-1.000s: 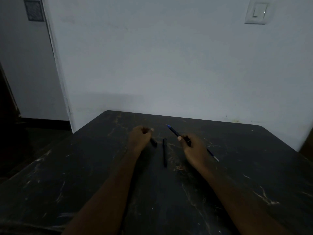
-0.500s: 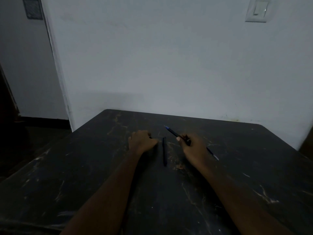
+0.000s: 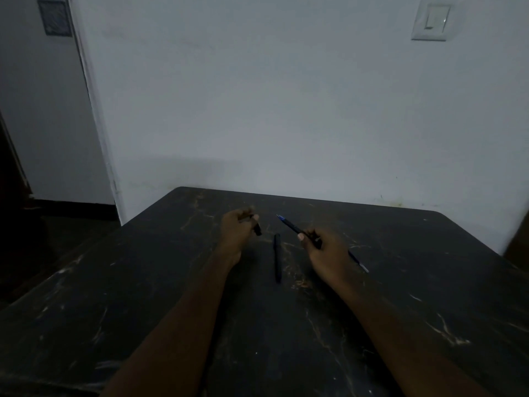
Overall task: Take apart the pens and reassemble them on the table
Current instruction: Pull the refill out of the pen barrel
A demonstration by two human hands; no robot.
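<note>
Dim, plain home room: scratched black rectangular table (image 3: pixel 429 325) against a white painted wall (image 3: pixel 286 96), white plastic light switch (image 3: pixel 432 20) above it

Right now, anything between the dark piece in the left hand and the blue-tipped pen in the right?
Nothing visible. The gap between the dark piece in the left hand and the blue-tipped pen in the right hand is open air; a black pen lies flat on the table between the hands.

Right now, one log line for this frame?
left hand: holds small dark piece | right hand: holds blue-tipped pen | black pen: flat on table, between hands
</note>
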